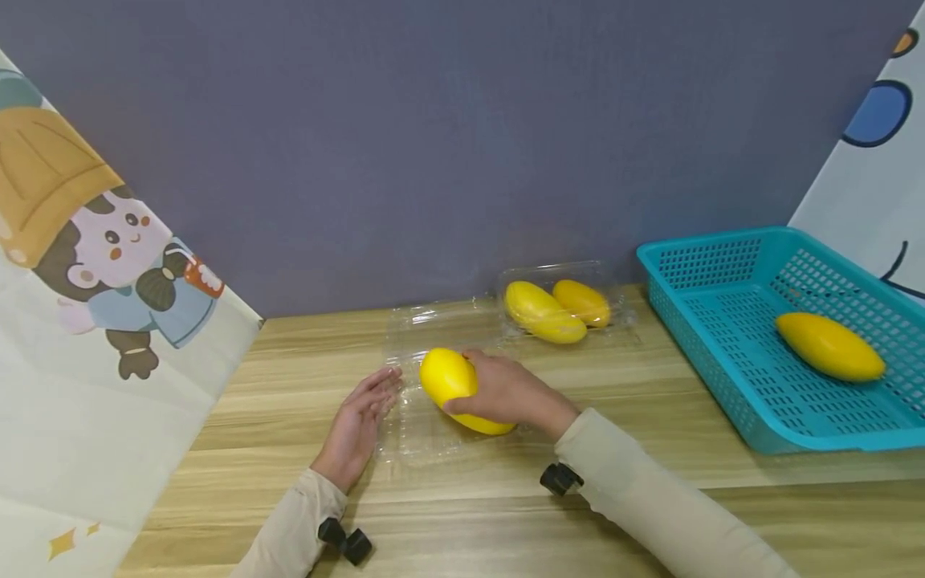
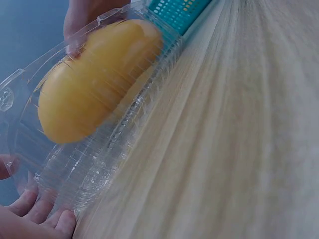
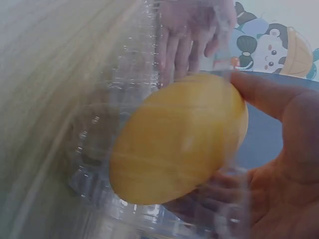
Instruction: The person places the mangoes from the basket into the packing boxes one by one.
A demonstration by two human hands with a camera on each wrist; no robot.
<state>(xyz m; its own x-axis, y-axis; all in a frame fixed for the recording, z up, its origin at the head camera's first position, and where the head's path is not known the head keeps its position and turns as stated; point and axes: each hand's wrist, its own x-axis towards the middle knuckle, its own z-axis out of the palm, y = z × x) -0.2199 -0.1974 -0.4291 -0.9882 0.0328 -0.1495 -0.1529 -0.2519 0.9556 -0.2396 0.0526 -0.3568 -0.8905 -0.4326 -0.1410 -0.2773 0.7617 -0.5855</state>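
My right hand grips a yellow mango, thumb on its near side and fingers round the far side. The mango is inside or just over a clear plastic clamshell box on the table, its lid folded back toward the wall. On the box's left side, my left hand rests with fingers extended, fingertips right at the wall. In the left wrist view the mango shows through the clear plastic, tilted. From the right wrist, the mango lies between thumb and fingers behind a plastic wall.
Behind, against the grey wall, another clear box holds two mangoes. To the right stands a turquoise perforated basket with one mango in it. A wood-grain table lies under everything; cartoon-printed cloth borders the left.
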